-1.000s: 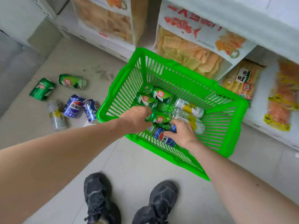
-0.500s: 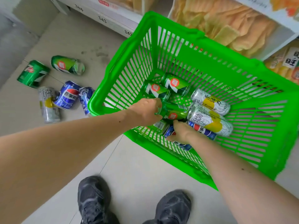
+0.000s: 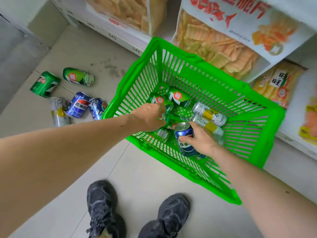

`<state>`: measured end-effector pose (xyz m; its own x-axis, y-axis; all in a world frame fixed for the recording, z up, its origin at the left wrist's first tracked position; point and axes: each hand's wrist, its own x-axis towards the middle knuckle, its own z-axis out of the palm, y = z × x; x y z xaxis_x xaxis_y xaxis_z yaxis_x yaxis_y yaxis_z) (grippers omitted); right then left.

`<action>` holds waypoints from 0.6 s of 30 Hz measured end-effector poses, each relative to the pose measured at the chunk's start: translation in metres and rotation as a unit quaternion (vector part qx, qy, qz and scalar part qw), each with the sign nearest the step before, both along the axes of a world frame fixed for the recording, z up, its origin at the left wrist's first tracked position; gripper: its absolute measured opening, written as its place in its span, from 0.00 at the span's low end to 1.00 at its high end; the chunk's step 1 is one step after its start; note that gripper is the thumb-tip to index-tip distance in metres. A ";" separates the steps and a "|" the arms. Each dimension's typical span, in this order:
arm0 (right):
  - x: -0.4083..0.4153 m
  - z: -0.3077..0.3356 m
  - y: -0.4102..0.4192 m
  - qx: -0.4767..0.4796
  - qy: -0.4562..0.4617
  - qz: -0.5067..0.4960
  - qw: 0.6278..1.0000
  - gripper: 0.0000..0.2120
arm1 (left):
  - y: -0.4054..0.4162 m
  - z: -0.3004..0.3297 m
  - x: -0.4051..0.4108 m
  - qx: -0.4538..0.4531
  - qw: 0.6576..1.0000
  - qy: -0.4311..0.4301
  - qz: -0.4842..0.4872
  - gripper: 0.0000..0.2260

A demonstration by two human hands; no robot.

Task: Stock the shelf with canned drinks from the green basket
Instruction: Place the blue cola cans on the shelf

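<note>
Shelf edge (image 3: 112,36): 343, 342. Green can (image 3: 178,98): 7. Blue can (image 3: 185,143): Pepsi logo.

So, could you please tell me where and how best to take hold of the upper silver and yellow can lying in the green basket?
Grip the silver and yellow can round the middle of its cylindrical body, coming from above. It lies on its side on the floor of the green plastic basket, its upper side uncovered, with a second silver can close beside it, so fingers are probably best placed across the curved wall.

Single head-worn wide-angle view looked steeply down, close over the green basket (image 3: 197,69) on the floor (image 3: 137,169), shelves ahead.
</note>
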<state>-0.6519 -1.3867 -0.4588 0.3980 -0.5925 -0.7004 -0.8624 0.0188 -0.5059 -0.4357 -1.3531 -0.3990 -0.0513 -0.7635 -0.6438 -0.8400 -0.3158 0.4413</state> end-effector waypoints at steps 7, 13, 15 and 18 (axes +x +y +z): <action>0.012 0.114 -0.036 -0.012 -0.123 -0.121 0.985 0.26 | -0.024 0.099 0.001 -0.038 0.999 0.013 -0.012 0.18; 0.027 0.226 -0.058 -0.041 -0.199 -0.172 0.964 0.43 | -0.042 0.207 0.017 -0.064 0.998 0.020 -0.009 0.21; 0.036 0.273 -0.060 -0.058 -0.213 -0.178 0.959 0.33 | -0.047 0.245 0.025 -0.068 0.997 0.020 -0.011 0.22; 0.044 0.332 -0.063 -0.076 -0.233 -0.185 0.952 0.23 | -0.055 0.300 0.038 -0.085 0.996 0.036 0.017 0.21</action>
